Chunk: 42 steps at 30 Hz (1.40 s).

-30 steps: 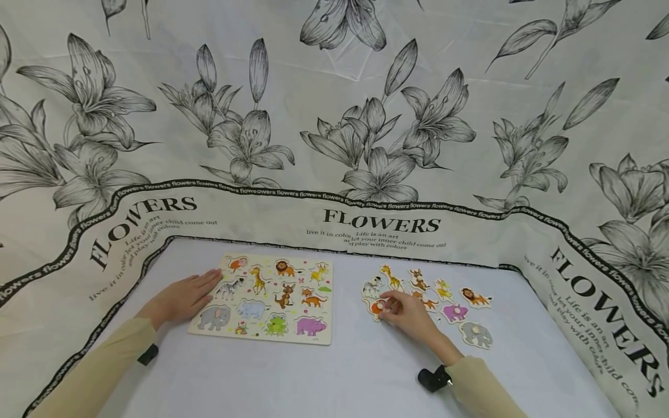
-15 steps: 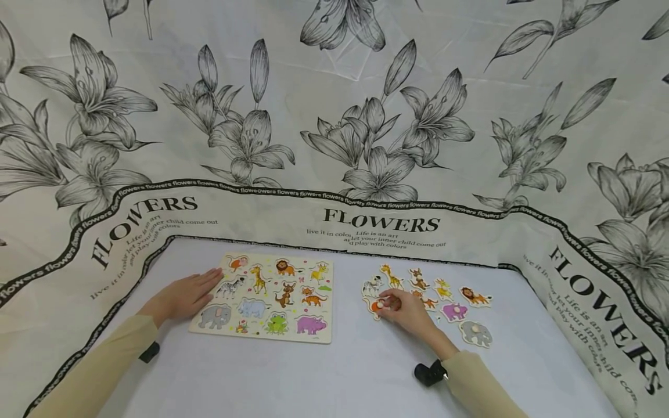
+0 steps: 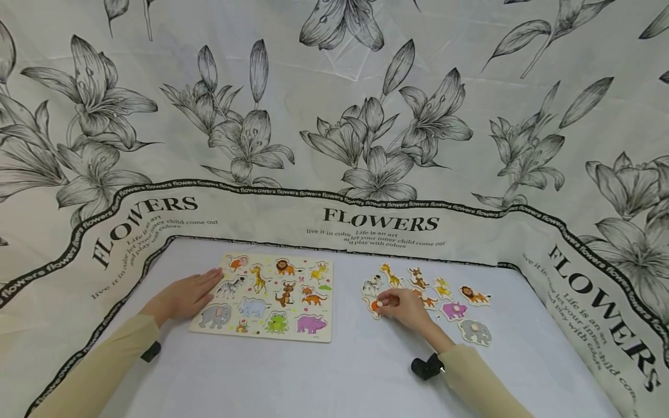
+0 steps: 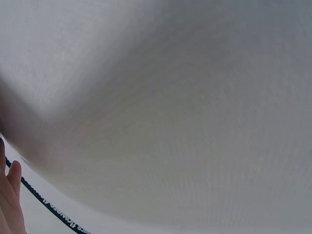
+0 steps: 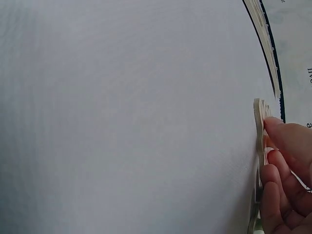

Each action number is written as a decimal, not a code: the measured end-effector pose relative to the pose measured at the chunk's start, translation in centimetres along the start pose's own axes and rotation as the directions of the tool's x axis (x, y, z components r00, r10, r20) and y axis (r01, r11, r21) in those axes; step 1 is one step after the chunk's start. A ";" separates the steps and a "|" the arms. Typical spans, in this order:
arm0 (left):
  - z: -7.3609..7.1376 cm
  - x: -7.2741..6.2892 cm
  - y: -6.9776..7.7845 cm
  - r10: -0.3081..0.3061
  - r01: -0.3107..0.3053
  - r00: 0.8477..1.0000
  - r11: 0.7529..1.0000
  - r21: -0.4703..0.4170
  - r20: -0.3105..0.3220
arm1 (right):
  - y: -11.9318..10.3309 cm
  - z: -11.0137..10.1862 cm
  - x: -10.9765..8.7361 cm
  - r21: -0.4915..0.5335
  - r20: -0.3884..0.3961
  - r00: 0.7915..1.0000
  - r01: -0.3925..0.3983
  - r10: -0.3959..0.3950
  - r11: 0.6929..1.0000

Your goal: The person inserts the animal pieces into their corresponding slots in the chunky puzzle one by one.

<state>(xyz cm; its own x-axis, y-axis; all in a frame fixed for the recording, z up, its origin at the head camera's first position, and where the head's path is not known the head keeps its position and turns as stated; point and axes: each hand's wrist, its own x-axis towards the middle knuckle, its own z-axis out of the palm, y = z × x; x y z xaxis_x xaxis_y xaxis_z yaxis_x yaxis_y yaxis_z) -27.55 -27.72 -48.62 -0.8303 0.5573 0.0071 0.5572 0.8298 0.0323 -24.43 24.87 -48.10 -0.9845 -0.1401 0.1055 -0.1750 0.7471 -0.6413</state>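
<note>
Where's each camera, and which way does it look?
Head: on the head, facing forward and down at the puzzle board; left hand, right hand, sleeves show.
Left wrist: on that wrist, facing mostly pale surface; part of the left hand shows.
Right wrist: on that wrist, facing white cloth; fingers pinch a puzzle piece.
Head and right wrist share the right hand.

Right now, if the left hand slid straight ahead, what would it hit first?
Probably the animal puzzle board, then its monkey picture; whether the left hand touches the edge is unclear.
</note>
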 end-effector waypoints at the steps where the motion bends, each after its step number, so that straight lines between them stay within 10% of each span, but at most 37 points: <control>1: 0.0 0.0 0.0 -0.003 0.003 1.000 1.000 -0.003 0.002 | 0.0 0.0 0.0 -0.001 0.001 1.000 -0.003 0.003 1.000; 42: -0.2 0.0 0.2 0.001 -0.001 1.000 1.000 -0.001 0.023 | -0.8 0.0 0.2 -0.032 -0.025 0.999 -0.028 0.027 0.999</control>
<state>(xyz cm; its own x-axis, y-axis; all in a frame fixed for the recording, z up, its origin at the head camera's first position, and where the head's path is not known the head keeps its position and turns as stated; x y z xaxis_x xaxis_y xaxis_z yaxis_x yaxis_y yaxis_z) -27.45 -27.59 -48.39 -0.8295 0.5583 -0.0156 0.5576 0.8294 0.0335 -24.44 24.28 -47.54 -0.9889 -0.1035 0.1065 -0.1474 0.7711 -0.6194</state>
